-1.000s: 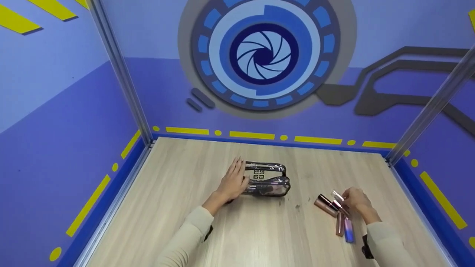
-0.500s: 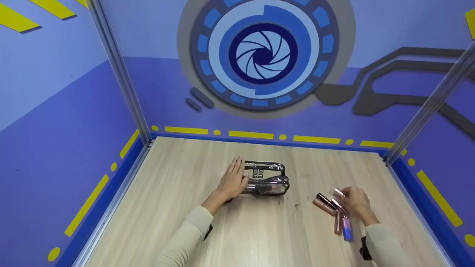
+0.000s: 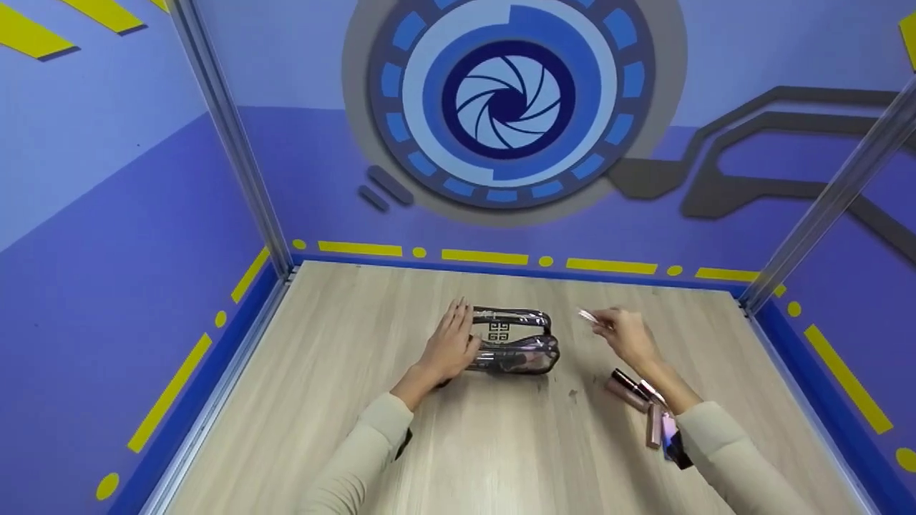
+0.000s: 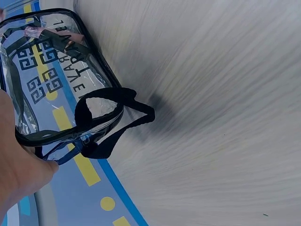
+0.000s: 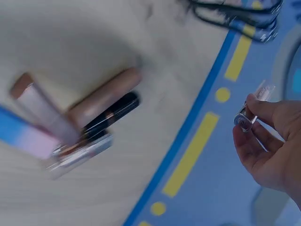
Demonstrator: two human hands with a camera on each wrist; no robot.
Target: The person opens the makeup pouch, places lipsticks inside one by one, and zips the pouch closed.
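A clear cosmetic bag [image 3: 526, 357] with black piping and a dark square logo sits mid-table, its zipped mouth parted. My left hand [image 3: 447, 343] rests across its left end, fingers straight. Inside, a pink-tipped tube [image 4: 35, 33] shows through the plastic; a black strap loop [image 4: 146, 113] sticks out from the end. Right of the bag, above the table, my right hand [image 3: 626, 336] pinches a small clear lip gloss tube [image 5: 264, 92] between thumb and fingers, its round silvery end toward the wrist camera.
Several lip gloss tubes lie in a pile under my right forearm: a brown one [image 5: 106, 94], a black one [image 5: 117, 110], a blue-pink one [image 5: 28, 134] and others. The blue back wall [image 3: 308, 179] and metal corner posts [image 3: 243, 143] bound the table.
My right hand has lifted the clear lip gloss tube from the pile and carried it left and away from me, toward the bag. My left hand stays on the bag.
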